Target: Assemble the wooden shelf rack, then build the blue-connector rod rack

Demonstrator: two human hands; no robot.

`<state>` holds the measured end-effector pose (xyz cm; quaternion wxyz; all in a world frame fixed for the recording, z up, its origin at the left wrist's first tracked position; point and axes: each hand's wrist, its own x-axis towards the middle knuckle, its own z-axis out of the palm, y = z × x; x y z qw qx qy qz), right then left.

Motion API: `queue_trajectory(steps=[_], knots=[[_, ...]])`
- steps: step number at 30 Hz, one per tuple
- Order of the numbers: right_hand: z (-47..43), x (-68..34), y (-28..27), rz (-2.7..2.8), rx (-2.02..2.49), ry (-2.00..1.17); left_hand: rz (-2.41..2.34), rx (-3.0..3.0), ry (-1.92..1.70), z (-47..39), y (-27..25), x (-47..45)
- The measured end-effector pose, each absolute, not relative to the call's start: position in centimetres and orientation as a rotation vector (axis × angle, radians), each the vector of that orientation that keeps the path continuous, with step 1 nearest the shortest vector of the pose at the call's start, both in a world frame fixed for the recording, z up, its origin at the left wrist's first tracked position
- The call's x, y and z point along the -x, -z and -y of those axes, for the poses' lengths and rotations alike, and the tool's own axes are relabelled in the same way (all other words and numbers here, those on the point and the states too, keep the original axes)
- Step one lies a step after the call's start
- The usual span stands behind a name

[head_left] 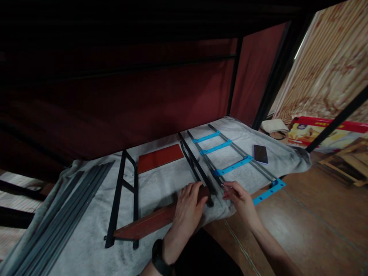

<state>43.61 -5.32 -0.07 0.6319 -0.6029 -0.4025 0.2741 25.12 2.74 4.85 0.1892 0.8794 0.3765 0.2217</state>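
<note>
My left hand [188,209], with a dark watch at the wrist, is closed over the right end of a reddish-brown wooden board [146,223]. That board's left end meets a black metal side frame [121,191], and its right end lies by a second black metal frame [198,163]. Just right of the second frame, my right hand [237,195] is closed in a pinch on something small and thin that I cannot make out. Between the two frames, farther back, an orange-red board [160,158] lies flat.
Blue crosspieces [234,165] join grey rods right of the frames. A phone [260,153] lies beyond them on the grey cloth [169,184]. Several grey tubes [71,214] lie at left. Dark posts and a red curtain [143,103] enclose the back; a red-yellow box [324,132] stands right.
</note>
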Motion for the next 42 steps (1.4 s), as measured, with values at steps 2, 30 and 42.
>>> queue_trajectory(steps=[2,30,42], knots=[[5.1,-45.7,1.2,1.029,1.455,-0.580,-1.050,-2.507,-0.515,-3.5,-4.2,-26.8],[1.6,-47.7,1.5,1.479,1.488,-0.468,-0.958,-2.626,-0.383,-5.1,-3.3,-29.3],[1.3,-47.5,2.5,1.480,1.410,-0.500,-0.981,-2.567,-0.334,-5.2,-3.8,-29.3]])
